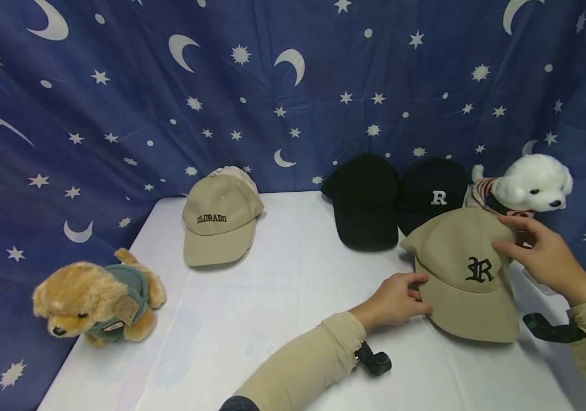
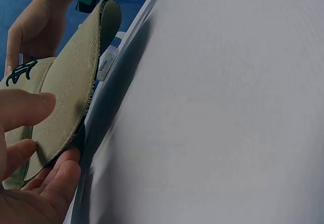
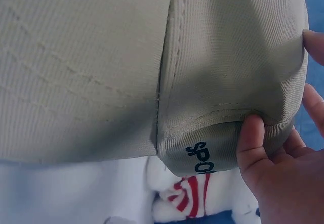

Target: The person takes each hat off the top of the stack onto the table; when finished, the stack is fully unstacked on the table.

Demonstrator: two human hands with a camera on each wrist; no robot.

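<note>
A khaki baseball cap (image 1: 464, 308) with a black gothic letter on its front is between my two hands at the right of the table. My left hand (image 1: 392, 299) pinches the left edge of its brim; in the left wrist view the thumb lies over the brim (image 2: 71, 87) and other fingers are beneath. On the crown's right side, my right hand (image 1: 549, 254) grips the fabric, and the right wrist view shows fingers at the crown's side (image 3: 228, 67). Right behind this cap are a navy cap (image 1: 439, 197) with a white R and a plain black cap (image 1: 366, 211).
A white plush dog (image 1: 534, 182) in a striped outfit stands at the back right. At the back left lies a khaki "COLORADO" cap (image 1: 221, 217) over a paler one (image 1: 238, 174). A golden plush dog (image 1: 87, 297) in green sits at the table's left edge. A starry blue cloth (image 1: 251, 74) hangs behind.
</note>
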